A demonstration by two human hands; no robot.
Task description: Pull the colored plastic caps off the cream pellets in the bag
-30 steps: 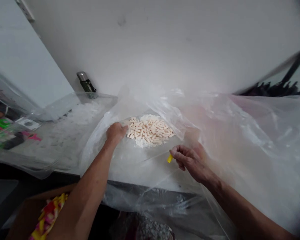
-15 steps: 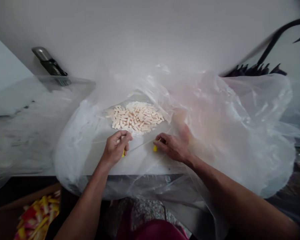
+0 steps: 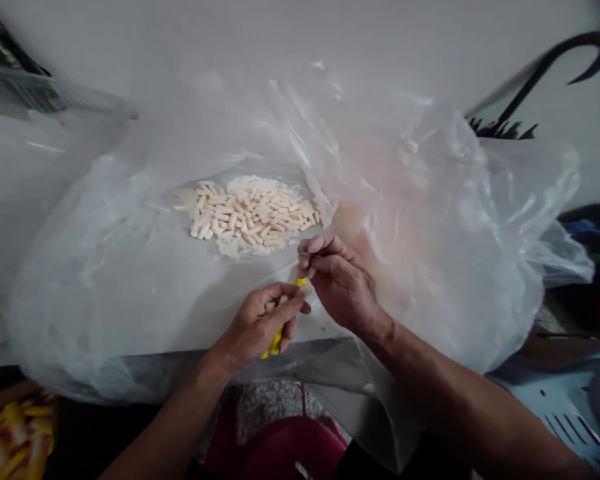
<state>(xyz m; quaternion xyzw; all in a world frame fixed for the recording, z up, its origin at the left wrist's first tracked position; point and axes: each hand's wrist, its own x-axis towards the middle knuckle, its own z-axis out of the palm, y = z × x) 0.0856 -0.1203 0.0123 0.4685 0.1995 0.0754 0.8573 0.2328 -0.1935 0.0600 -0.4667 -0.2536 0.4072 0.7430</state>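
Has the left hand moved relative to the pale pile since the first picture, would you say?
Yes, the left hand has moved rightward and toward the person, from the pale pile's left edge to in front of it.

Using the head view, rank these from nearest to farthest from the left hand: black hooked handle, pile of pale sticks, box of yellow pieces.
From the left hand, as the view shows it:
1. Pile of pale sticks: just beyond it, on the work surface.
2. Box of yellow pieces: lower left corner.
3. Black hooked handle: upper right, against the wall.
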